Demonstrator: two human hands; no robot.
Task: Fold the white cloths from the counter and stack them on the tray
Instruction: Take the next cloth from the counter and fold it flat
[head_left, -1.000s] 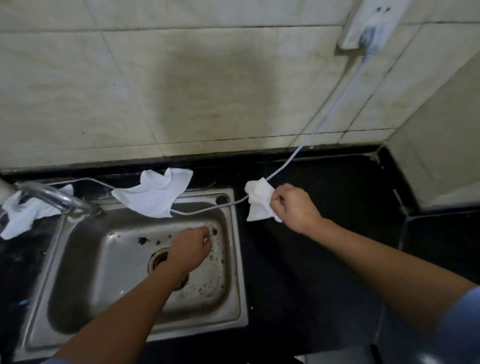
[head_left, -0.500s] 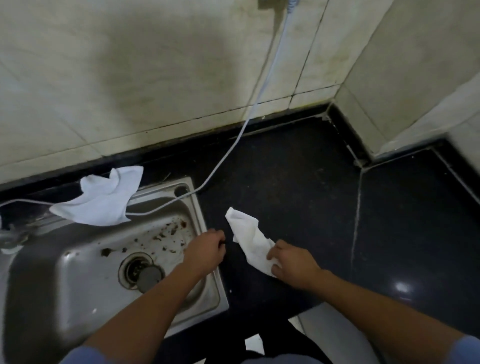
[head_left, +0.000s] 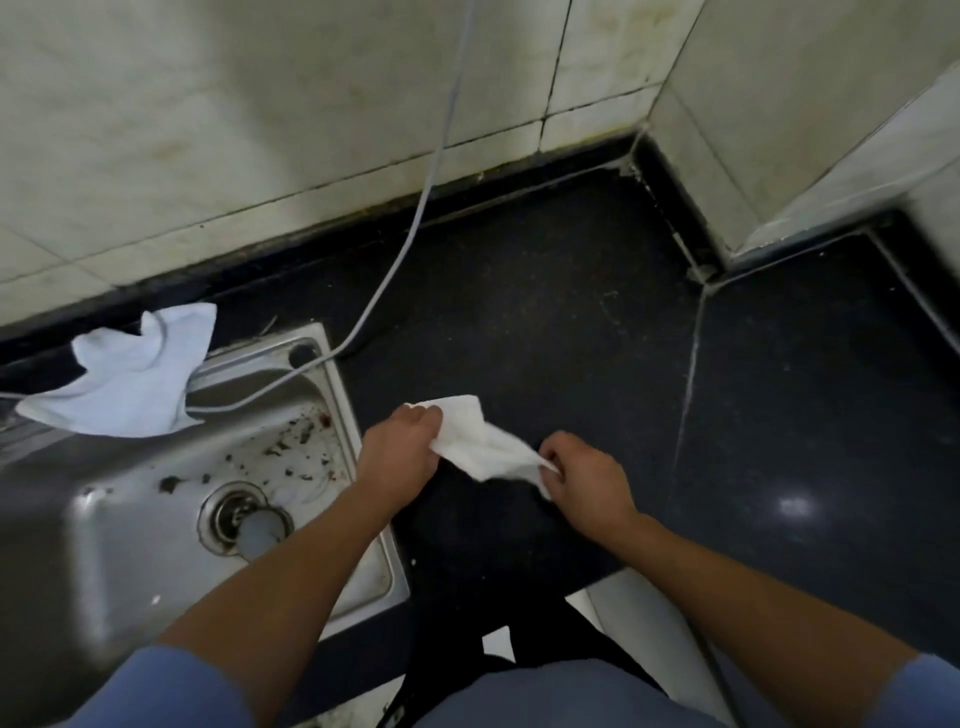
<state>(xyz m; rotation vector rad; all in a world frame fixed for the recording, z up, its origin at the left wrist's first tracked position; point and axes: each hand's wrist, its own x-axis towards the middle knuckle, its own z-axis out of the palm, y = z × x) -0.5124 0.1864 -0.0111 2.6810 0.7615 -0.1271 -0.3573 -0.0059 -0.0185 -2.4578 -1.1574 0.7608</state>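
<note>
The cloth (head_left: 483, 444) hung crumpled between both hands, just above the worktop (head_left: 519, 312), near its front edge and just right of the sink (head_left: 340, 395). The left hand (head_left: 400, 452) gripped one end, its fingers (head_left: 421, 415) curled round a bunched fold. The right hand (head_left: 587, 478) pinched the other end between thumb and fingers. Between them the cloth sagged as a twisted band, with no flat face and no clear corner showing.

The step looked to be opening the cloth out before the first fold. To do it well, each hand would need to work along the hem to a true corner, then draw apart until the cloth hung square. It would best be laid on the bare worktop towards the middle, away from the sink, whose basin was flecked with brown debris. From there, bring edge to edge and press the crease with flat fingers.

A second cloth (head_left: 130, 379) lay rumpled at the back edge, left, draped over the sink's rear rim. A cable (head_left: 415, 223) ran down from the wall and passed beneath that cloth, so it might snag when lifted. The tray was out of view.
</note>
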